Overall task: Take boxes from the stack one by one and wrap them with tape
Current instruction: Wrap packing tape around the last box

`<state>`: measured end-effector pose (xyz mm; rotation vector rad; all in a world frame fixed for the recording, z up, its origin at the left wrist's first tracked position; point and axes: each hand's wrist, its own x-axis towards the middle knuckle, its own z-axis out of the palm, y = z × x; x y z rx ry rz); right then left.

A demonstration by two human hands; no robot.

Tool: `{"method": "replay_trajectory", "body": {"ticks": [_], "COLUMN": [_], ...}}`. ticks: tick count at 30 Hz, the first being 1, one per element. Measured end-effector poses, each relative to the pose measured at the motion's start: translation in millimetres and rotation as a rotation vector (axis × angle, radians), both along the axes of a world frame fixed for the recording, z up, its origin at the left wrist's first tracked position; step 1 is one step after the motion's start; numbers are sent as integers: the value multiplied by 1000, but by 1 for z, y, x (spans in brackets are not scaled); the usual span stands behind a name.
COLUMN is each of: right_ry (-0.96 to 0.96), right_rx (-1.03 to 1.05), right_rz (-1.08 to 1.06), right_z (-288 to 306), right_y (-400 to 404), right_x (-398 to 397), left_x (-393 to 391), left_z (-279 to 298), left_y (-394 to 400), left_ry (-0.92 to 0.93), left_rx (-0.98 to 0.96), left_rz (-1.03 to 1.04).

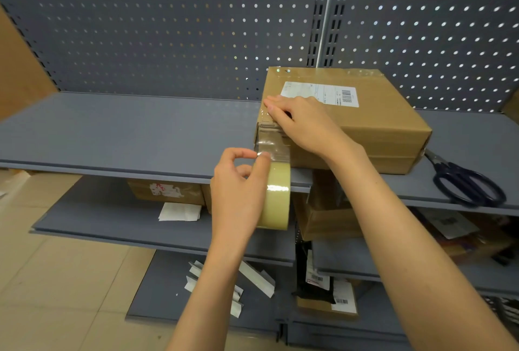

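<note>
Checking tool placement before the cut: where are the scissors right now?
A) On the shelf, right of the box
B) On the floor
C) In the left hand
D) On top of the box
A: the scissors lie on the shelf just right of the box, while the left hand holds the tape roll and the right hand presses on the box.

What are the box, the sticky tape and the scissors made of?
The box looks like brown cardboard: matte, with folded edges. The tape roll seems to be clear glossy plastic film, shiny where light hits it. The scissors have dark, smooth handles, probably plastic; the blades look like metal, though they are mostly hidden.
</note>
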<state>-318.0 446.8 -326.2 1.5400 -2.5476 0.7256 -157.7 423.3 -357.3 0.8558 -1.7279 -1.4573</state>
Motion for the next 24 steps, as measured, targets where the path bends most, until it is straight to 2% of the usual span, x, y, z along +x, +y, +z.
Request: {"method": "replay_trajectory", "body": {"ticks": [17, 24], "right_ry": [-1, 23], "right_rx": [-18, 1], "right_rz": [-17, -26], "right_z": [3, 2], "right_y": [2, 2], "right_x": [6, 6], "left_x": [-4, -3], "left_z": [-1, 1], "left_y": [-9, -4], "left_ry": [-131, -74], "left_rx": [-58, -70], "left_rz": [-11, -1]}}
